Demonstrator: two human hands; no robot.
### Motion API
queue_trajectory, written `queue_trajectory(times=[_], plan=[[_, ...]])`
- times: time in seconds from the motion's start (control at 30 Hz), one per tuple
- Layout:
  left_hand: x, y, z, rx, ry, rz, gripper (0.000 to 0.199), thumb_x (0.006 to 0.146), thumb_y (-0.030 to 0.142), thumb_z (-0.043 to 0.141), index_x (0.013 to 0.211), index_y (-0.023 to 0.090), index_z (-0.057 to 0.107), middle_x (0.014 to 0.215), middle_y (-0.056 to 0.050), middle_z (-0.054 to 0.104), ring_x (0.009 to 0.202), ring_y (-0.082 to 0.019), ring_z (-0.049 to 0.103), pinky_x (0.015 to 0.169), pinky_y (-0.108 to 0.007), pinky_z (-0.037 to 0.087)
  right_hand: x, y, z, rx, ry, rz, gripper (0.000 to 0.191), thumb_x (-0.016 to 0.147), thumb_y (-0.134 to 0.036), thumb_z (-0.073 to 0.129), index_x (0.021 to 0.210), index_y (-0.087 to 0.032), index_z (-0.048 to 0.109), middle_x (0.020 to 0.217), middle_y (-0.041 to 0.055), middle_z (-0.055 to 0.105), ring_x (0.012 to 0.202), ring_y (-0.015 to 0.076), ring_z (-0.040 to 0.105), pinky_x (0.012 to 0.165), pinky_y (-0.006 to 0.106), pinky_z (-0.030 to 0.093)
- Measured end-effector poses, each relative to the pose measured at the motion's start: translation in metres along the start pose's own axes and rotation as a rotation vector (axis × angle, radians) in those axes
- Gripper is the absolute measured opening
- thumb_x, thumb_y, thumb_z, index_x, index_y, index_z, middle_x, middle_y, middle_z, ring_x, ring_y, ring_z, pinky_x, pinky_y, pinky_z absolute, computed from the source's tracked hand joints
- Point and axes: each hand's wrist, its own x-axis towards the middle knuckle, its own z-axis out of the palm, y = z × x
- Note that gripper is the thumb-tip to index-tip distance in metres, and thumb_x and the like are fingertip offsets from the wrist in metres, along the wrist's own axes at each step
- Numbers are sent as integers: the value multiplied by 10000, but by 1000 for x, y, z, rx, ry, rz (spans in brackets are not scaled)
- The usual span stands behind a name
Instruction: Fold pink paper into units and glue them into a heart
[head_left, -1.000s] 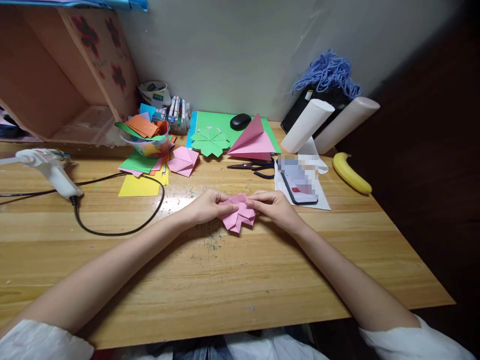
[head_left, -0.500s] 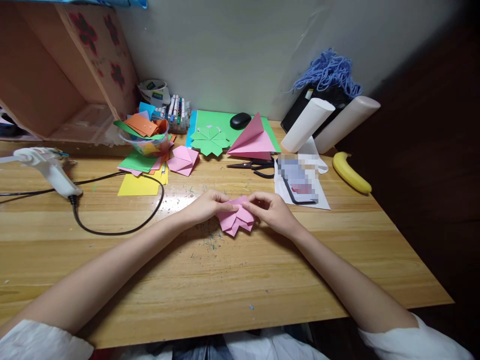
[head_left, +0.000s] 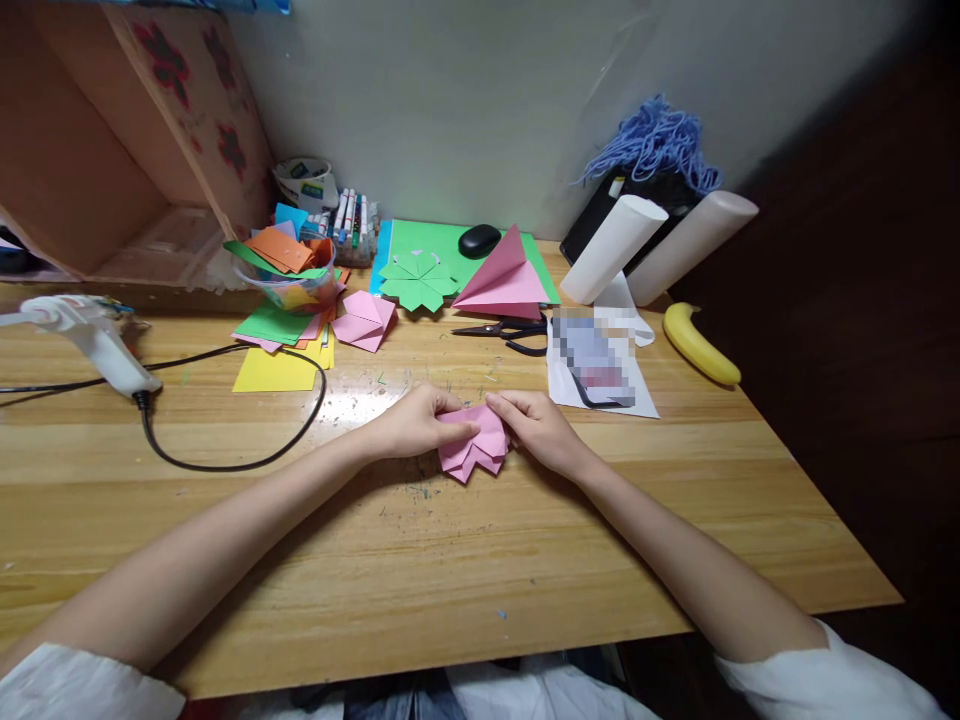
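A folded pink paper piece (head_left: 474,452) with a zigzag lower edge is held between my two hands over the middle of the table. My left hand (head_left: 420,422) grips its left side, the thumb lying across the paper. At its upper right, my right hand (head_left: 536,428) pinches the edge between thumb and fingers. Parts of the fingers are hidden behind the paper. Farther back lie another folded pink paper piece (head_left: 365,321), a green paper flower (head_left: 418,281) and a large pink folded paper (head_left: 504,285).
Black scissors (head_left: 501,330) lie beyond my hands, beside a phone (head_left: 596,360) on white paper. A glue gun (head_left: 97,345) with a looping black cord stands left. A tub of paper scraps (head_left: 289,285), a computer mouse (head_left: 480,241), paper rolls (head_left: 615,248) and a banana (head_left: 700,345) sit farther out.
The pink paper has tipped and shifted slightly toward me. My left thumb lies farther down across it, and my right fingers have closed in on its upper right edge.
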Motion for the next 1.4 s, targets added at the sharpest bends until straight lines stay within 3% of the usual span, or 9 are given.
queue_trajectory(times=[0.2,0.53,0.73,0.9,1.03,1.17,1.33,1.4], plan=[[2,-2,2,-36,121,-1,349,720,393,535,502,152,409,502,43,311,460,-66,267,442,-234,164,3,2,-8,153,-191,105,341,673,-465,631,650,-162,476,577,-35,517,509,75,454,457,189,304],[1,3,4,42,152,-30,281,714,380,546,580,136,511,512,34,400,462,-66,333,424,-209,194,3,7,-2,132,-61,80,317,676,-407,646,617,-172,441,501,-51,515,454,75,470,430,181,322],[3,3,6,22,246,-135,221,648,329,590,603,116,552,527,21,468,455,-71,384,410,-195,240,2,3,-9,245,-195,146,294,658,-340,678,711,-175,440,596,-20,610,547,102,557,519,202,406],[3,6,7,-17,267,-159,214,638,309,581,700,105,595,569,16,510,468,-75,415,408,-188,271,5,7,-8,262,-141,153,313,632,-318,701,712,-172,436,549,-36,593,499,94,549,486,194,409],[3,6,6,-47,298,-99,296,619,240,612,881,105,582,740,-17,580,587,-93,494,491,-189,371,6,11,-5,275,-136,188,300,649,-344,683,722,-170,451,529,-37,587,471,97,555,476,201,427],[3,3,3,-107,236,-20,423,599,187,640,1003,117,537,931,-53,582,752,-121,540,644,-221,442,5,11,-5,223,-174,172,270,698,-373,635,695,-166,463,524,-31,582,459,92,550,461,192,422],[4,2,2,-149,210,-37,465,607,176,644,1048,116,509,938,-63,578,737,-121,545,638,-232,449,5,8,-7,208,-180,114,288,812,-408,486,685,-149,495,548,-21,563,456,80,532,468,197,422],[4,2,2,-132,225,-25,449,608,174,645,1036,118,523,950,-66,577,753,-125,546,654,-236,448,4,5,-9,226,-239,132,248,798,-387,520,758,-143,525,593,-12,588,498,84,552,497,198,435]])
